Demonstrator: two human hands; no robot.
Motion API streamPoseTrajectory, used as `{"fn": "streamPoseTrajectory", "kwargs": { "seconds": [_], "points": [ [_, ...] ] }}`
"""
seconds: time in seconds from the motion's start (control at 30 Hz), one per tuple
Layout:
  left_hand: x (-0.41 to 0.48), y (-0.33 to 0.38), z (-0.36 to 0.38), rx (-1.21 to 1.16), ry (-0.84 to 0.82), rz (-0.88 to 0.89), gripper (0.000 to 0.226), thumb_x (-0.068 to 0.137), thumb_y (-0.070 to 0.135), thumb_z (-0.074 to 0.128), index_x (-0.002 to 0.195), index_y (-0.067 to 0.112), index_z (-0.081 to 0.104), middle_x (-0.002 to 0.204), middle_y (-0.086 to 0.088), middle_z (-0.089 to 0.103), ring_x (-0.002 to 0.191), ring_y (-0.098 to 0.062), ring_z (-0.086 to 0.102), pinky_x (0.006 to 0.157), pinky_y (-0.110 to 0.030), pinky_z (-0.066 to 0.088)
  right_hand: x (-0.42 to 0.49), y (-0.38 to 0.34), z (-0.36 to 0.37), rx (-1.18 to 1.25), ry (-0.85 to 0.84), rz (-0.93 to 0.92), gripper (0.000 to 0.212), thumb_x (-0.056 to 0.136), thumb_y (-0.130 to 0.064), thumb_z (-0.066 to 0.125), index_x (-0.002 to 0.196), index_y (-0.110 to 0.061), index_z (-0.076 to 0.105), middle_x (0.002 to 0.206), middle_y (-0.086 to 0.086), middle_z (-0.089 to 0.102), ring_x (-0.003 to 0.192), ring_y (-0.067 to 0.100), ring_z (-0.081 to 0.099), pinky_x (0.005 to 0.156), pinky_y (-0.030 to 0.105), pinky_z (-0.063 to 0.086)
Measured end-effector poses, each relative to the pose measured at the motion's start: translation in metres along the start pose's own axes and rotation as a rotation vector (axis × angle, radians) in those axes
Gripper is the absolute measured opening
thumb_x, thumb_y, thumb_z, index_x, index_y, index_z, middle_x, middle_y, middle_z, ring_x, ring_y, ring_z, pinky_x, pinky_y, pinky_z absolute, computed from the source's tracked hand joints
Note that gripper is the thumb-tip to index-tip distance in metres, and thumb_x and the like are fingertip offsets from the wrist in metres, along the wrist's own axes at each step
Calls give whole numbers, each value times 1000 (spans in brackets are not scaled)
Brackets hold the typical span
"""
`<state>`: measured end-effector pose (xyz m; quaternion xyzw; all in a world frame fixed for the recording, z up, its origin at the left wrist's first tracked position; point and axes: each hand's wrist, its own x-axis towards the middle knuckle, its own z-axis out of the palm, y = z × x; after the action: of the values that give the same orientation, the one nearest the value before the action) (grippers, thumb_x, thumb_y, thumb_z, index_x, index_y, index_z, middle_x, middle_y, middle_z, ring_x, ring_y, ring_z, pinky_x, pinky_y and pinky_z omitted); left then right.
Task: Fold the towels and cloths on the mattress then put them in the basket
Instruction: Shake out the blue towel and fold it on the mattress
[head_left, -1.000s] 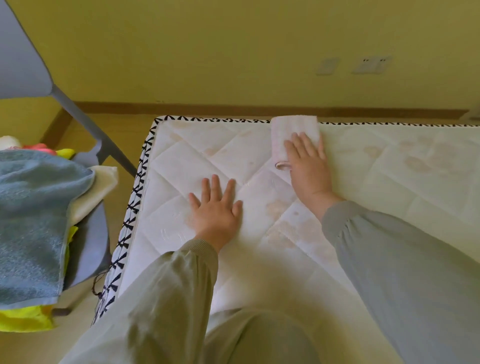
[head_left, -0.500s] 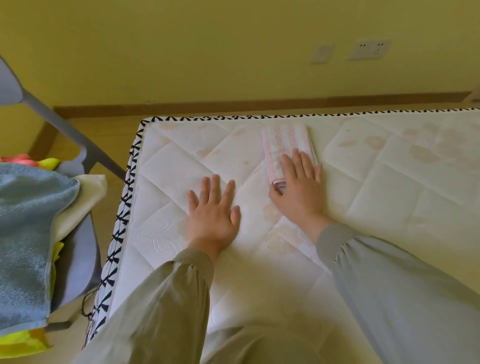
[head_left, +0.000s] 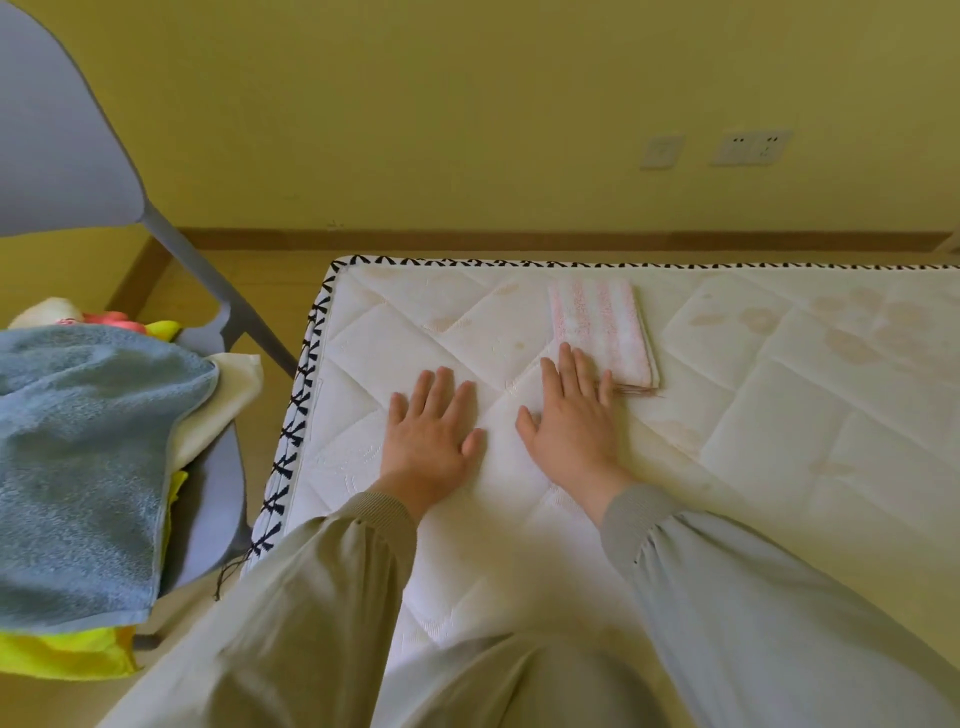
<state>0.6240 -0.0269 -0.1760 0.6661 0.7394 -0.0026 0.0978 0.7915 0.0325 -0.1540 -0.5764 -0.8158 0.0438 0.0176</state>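
A person rests 2 hands flat on a quilted white mattress (head_left: 779, 415): the left hand (head_left: 431, 436) is spread on the bare surface with straight fingers and holds nothing. The right hand (head_left: 571, 426) is likewise flat and empty, its outer fingertips touching the near left corner of a folded pink-striped cloth (head_left: 602, 327) that lies near the mattress's far edge. Just left of the mattress, a grey chair (head_left: 67, 156) carries a blue towel (head_left: 88, 457) draped over a cream cloth (head_left: 228, 384) and a yellow cloth (head_left: 62, 654).
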Motion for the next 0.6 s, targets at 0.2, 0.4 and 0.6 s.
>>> {"fn": "streamPoseTrajectory", "kwargs": {
  "seconds": [0.2, 0.4, 0.6],
  "points": [
    [-37, -33, -41, 69, -2, -78, 63, 100, 48, 19, 153, 25, -6, 160, -4, -14, 147, -23, -14, 119, -47, -2, -6, -48, -29, 53, -42, -66, 64, 96, -44, 32, 150, -15, 16, 160, 7, -2, 147, 20, -7, 117, 47, -6],
    [-86, -88, -89, 134, 71, -154, 61, 100, 45, 27, 152, 19, 9, 161, -7, -1, 148, -25, -5, 119, -49, 6, -21, -134, -60, 155, 3, -159, 66, 97, -40, 34, 151, -14, 6, 160, 7, 5, 148, 20, 0, 118, 47, -2],
    [-141, -161, -117, 244, 85, -255, 58, 97, 27, 36, 151, 20, 16, 161, -6, -4, 147, -25, -9, 118, -51, 4, -34, -221, -67, 198, -2, -230, 65, 97, -41, 33, 151, -12, 8, 159, 9, 12, 146, 24, 9, 118, 48, 6]
  ]
}}
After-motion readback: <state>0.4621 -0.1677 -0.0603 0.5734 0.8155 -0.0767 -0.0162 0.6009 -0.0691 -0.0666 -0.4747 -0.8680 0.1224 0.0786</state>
